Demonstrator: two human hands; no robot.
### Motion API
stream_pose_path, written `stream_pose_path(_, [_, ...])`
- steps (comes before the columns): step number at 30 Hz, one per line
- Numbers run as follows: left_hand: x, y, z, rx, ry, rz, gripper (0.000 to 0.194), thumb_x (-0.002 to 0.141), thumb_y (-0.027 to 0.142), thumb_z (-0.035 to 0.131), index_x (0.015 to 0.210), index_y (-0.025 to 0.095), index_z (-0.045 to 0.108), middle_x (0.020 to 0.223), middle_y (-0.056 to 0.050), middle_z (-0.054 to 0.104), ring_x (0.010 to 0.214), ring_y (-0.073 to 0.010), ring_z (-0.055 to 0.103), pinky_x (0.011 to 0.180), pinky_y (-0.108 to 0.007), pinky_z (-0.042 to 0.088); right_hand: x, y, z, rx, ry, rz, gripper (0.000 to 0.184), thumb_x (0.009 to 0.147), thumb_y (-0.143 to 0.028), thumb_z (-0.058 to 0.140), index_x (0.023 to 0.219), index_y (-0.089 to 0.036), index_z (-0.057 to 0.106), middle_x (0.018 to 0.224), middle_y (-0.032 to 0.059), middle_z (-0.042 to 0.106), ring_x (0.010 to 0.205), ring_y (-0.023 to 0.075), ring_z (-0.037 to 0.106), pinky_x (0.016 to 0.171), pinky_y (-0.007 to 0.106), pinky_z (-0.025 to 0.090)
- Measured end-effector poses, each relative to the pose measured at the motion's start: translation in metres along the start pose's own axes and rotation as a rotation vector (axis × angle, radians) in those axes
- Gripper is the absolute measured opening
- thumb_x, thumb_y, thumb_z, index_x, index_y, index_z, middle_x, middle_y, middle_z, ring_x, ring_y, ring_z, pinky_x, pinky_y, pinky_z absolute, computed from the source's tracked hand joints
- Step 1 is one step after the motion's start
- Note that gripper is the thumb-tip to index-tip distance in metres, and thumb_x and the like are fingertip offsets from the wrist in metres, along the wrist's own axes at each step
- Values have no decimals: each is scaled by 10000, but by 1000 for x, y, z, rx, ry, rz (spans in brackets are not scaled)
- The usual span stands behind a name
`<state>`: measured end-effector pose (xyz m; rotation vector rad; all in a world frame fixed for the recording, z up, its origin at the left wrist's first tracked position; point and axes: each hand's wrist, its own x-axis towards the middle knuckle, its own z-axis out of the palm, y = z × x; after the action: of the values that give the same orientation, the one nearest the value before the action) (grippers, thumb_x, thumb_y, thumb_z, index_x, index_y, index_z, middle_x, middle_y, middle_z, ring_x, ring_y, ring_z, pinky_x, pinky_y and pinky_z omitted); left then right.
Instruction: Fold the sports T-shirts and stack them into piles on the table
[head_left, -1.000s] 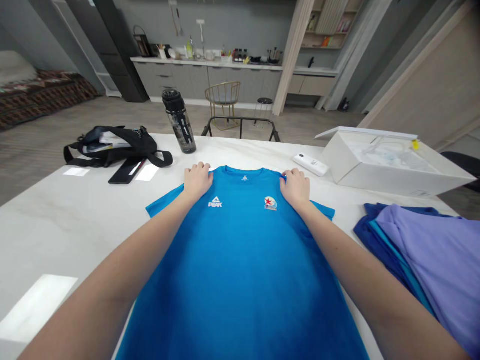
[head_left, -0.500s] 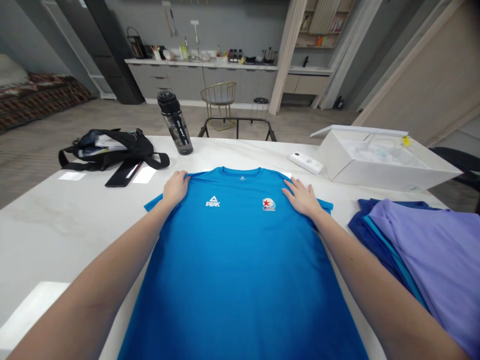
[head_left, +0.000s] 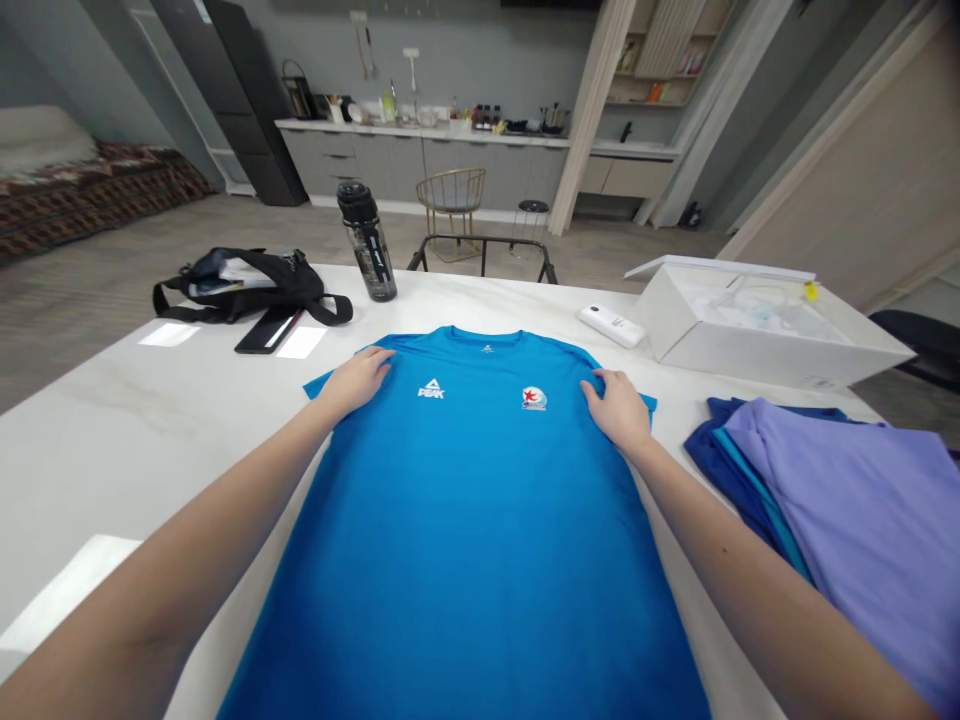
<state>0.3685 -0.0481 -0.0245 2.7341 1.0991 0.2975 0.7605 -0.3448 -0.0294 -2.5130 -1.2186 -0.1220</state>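
A bright blue short-sleeved T-shirt lies spread front up before me, collar at the far side. White PEAK lettering and a round emblem mark its chest. My left hand rests on the shoulder seam at the left, fingers stretched over the cloth and not closed on it. On the opposite shoulder, by the sleeve, is my right hand, thumb and fingers apart against the fabric. The shirt's hem runs out of view at the bottom.
On the white table stand a dark water bottle, a black bag and a phone. A white handheld device lies near an open white box. Folded clothes are stacked at the right.
My left hand has shifted slightly inward onto the left shoulder and the cloth there lies flatter. My right hand has slid outward toward the sleeve, its fingers more bent. The view has moved slightly.
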Motion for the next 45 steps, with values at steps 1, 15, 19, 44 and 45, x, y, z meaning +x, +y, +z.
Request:
stream_pose_path(1, [-5, -3, 3, -34, -5, -52, 557, 1005, 428, 339, 1468, 186, 530, 1493, -111, 542, 1363, -258, 513, 1181, -390, 366, -5, 5, 1, 36, -20, 24, 574, 1020, -516, 350, 1393, -138, 567, 1359, 181, 614, 1246, 327, 572, 1055, 438, 445])
stream_pose_path(15, [-13, -46, 9, -3, -154, -215, 698, 1025, 543, 153, 1632, 205, 223, 1692, -111, 204, 1567, -281, 178, 1242, -546, 159, 20, 60, 6, -121, -290, -85, 677, 1044, -564, 237, 1609, -196, 305, 1680, 95, 253, 1550, 305, 219, 1240, 556, 181])
stream_pose_path(19, [4, -29, 8, 25, -1, -214, 681, 1024, 492, 263, 1608, 143, 259, 1641, -182, 326, 1534, -309, 279, 1231, -590, 164, 29, 26, 5, -125, -124, -116, 682, 1044, -520, 286, 1579, -101, 343, 1660, 164, 284, 1545, 320, 227, 1241, 549, 184])
stream_pose_path(44, [114, -17, 40, -180, -16, -52, 486, 997, 319, 343, 1389, 229, 618, 1542, -32, 520, 1431, -220, 453, 1215, -382, 309, 100, -103, 79, -61, -279, -173, 807, 1005, -692, 165, 1633, -190, 238, 1689, 72, 220, 1565, 264, 162, 1260, 542, 92])
stream_pose_path(45, [115, -17, 40, -157, 5, -70, 465, 993, 346, 364, 1336, 237, 658, 1500, -45, 562, 1402, -237, 480, 1191, -397, 337, 101, -102, 79, -65, -283, -177, 813, 1003, -697, 164, 1635, -190, 231, 1691, 73, 214, 1566, 266, 158, 1260, 544, 93])
